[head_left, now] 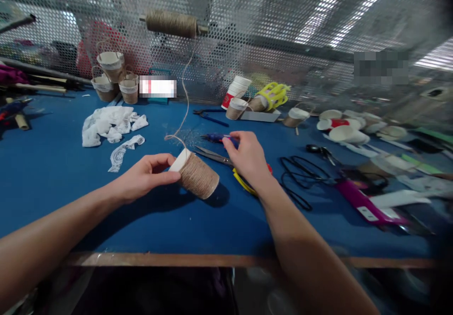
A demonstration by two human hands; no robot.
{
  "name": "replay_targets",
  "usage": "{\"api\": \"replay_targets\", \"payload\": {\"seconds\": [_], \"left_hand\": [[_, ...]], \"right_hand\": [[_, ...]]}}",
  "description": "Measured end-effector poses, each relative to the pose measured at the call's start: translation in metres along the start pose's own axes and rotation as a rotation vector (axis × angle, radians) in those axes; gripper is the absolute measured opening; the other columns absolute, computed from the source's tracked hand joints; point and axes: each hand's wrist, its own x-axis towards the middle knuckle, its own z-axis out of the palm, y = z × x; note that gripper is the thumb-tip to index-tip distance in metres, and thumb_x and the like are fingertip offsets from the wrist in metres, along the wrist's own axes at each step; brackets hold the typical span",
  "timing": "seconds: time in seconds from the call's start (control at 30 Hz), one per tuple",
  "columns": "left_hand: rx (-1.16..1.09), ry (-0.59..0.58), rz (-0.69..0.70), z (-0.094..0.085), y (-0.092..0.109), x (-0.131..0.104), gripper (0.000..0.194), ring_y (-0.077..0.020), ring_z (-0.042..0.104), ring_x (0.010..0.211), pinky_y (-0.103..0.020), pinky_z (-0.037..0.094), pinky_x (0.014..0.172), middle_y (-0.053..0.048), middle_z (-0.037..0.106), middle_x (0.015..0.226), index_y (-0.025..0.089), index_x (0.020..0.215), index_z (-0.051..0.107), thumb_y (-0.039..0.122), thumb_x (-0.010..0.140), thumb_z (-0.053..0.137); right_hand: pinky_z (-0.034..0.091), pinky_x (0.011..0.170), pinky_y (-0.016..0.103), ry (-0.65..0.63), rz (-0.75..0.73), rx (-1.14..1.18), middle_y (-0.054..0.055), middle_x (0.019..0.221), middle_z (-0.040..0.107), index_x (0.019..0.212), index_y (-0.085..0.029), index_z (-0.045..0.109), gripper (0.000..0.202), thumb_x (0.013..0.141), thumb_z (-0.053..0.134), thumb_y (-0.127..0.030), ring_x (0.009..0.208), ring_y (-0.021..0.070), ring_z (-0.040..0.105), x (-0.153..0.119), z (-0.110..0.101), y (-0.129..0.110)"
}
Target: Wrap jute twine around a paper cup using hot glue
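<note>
My left hand (150, 176) grips a paper cup (198, 176) by its white rim, thumb on the near side. Brown twine is wound around the cup, which is tilted with its base toward the lower right. From its rim a loose strand of twine (187, 103) runs up to the spool (171, 23) on the mesh wall. My right hand (246, 157) has its thumb and fingers closed on a blue glue gun (215, 137), nozzle pointing left. Partly under that hand lie scissors (215, 155) with yellow handles, blades toward the cup.
White lace pieces (106, 124) lie at the left. Behind them stand several finished twine cups (110, 65). Pliers (212, 116) and stacked paper cups (237, 91) are at the back. A black cord (300, 173), a purple power strip (368, 202) and cut cups (348, 135) occupy the right.
</note>
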Motion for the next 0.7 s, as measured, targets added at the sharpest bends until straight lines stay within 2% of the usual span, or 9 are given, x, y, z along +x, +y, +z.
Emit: {"api": "replay_targets", "payload": {"seconds": [0.1, 0.2, 0.27, 0.33, 0.43, 0.57, 0.63, 0.7], "left_hand": [[0.012, -0.016, 0.004, -0.001, -0.001, 0.000, 0.014, -0.0095, 0.045, 0.063, -0.022, 0.036, 0.062, 0.002, 0.050, 0.067, 0.015, 0.068, 0.050, 0.024, 0.075, 0.058], [0.126, -0.057, 0.075, -0.003, 0.000, 0.000, 0.014, -0.0105, 0.048, 0.067, -0.023, 0.039, 0.066, 0.001, 0.051, 0.072, 0.015, 0.069, 0.051, 0.026, 0.077, 0.056], [0.241, -0.081, 0.156, -0.005, 0.002, 0.000, 0.012, -0.0132, 0.051, 0.078, -0.026, 0.039, 0.076, -0.001, 0.054, 0.081, 0.015, 0.072, 0.052, 0.025, 0.079, 0.053], [0.347, -0.100, 0.221, -0.006, 0.003, 0.001, 0.010, -0.0170, 0.051, 0.094, -0.030, 0.036, 0.087, -0.005, 0.056, 0.092, 0.014, 0.074, 0.053, 0.022, 0.080, 0.051], [0.439, -0.127, 0.281, -0.007, 0.004, 0.001, 0.010, -0.0194, 0.048, 0.105, -0.033, 0.034, 0.093, -0.009, 0.057, 0.098, 0.015, 0.072, 0.050, 0.018, 0.081, 0.049], [0.506, -0.149, 0.344, -0.008, 0.005, 0.002, 0.013, -0.0190, 0.049, 0.105, -0.033, 0.035, 0.093, -0.010, 0.058, 0.101, 0.016, 0.068, 0.048, 0.018, 0.082, 0.048], [0.515, -0.145, 0.340, -0.008, 0.005, 0.002, 0.012, -0.0193, 0.049, 0.107, -0.034, 0.035, 0.094, -0.010, 0.058, 0.104, 0.015, 0.070, 0.050, 0.018, 0.081, 0.048], [0.500, -0.121, 0.314, -0.009, 0.005, 0.002, 0.010, -0.0201, 0.048, 0.109, -0.035, 0.035, 0.095, -0.011, 0.059, 0.105, 0.015, 0.072, 0.051, 0.018, 0.081, 0.048]], "right_hand": [[0.039, 0.084, 0.046, -0.104, 0.049, -0.106, 0.018, 0.093, 0.060, 0.092, -0.008, 0.060, 0.025, 0.078, 0.052, -0.027, 0.095, 0.0311, 0.053, 0.011, 0.005, 0.010], [0.036, 0.086, 0.049, -0.166, 0.137, -0.202, 0.020, 0.102, 0.057, 0.096, -0.009, 0.060, 0.025, 0.078, 0.052, -0.024, 0.103, 0.0336, 0.049, 0.017, 0.010, 0.012], [0.038, 0.086, 0.050, -0.219, 0.229, -0.247, 0.018, 0.110, 0.054, 0.101, -0.010, 0.058, 0.027, 0.080, 0.054, -0.026, 0.105, 0.0309, 0.048, 0.023, 0.012, 0.015], [0.042, 0.084, 0.045, -0.294, 0.306, -0.255, 0.012, 0.114, 0.053, 0.108, -0.013, 0.054, 0.030, 0.083, 0.053, -0.030, 0.101, 0.0241, 0.052, 0.031, 0.013, 0.019], [0.047, 0.078, 0.038, -0.380, 0.347, -0.195, 0.008, 0.113, 0.054, 0.112, -0.017, 0.052, 0.031, 0.085, 0.051, -0.032, 0.095, 0.0183, 0.055, 0.042, 0.014, 0.026], [0.047, 0.077, 0.038, -0.332, 0.340, -0.026, 0.009, 0.106, 0.056, 0.111, -0.013, 0.051, 0.032, 0.082, 0.055, -0.028, 0.091, 0.0191, 0.056, 0.044, 0.009, 0.021], [0.047, 0.074, 0.036, -0.268, 0.320, 0.104, 0.011, 0.096, 0.060, 0.111, -0.008, 0.048, 0.037, 0.077, 0.058, -0.020, 0.083, 0.0186, 0.058, 0.037, 0.001, 0.013], [0.047, 0.069, 0.031, -0.220, 0.278, 0.261, 0.008, 0.089, 0.061, 0.110, -0.008, 0.046, 0.038, 0.074, 0.056, -0.016, 0.074, 0.0159, 0.058, 0.026, -0.010, 0.003]]}}
